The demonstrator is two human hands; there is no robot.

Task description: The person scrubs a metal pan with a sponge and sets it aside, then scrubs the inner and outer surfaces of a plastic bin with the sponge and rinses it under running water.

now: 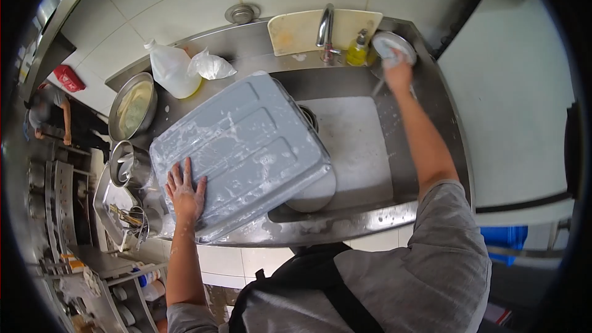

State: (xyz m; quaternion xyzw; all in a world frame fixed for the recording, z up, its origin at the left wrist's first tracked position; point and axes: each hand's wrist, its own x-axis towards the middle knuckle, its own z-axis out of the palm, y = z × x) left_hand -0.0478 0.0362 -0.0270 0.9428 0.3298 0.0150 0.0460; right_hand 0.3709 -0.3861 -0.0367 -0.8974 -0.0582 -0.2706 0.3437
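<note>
A large grey plastic bin (240, 148), streaked with suds, lies bottom up across the left side of the metal sink. Flat on its surface near the lower left edge rests my left hand (185, 196), fingers spread. My right hand (398, 68) reaches to the sink's back right corner. Its fingers are closed on a pale cloth or sponge (385, 43), slightly blurred, over a round metal bowl (404, 46). Just left of it stands a yellow soap bottle (357, 49) beside the faucet (327, 31).
A cutting board (290, 31) leans behind the faucet. At the back left are a white jug (172, 71), a plastic bag (213, 65), a bowl (132, 105) and a metal pot (131, 163). Utensils (132, 216) stand at the left. Another person (55, 111) is at the far left.
</note>
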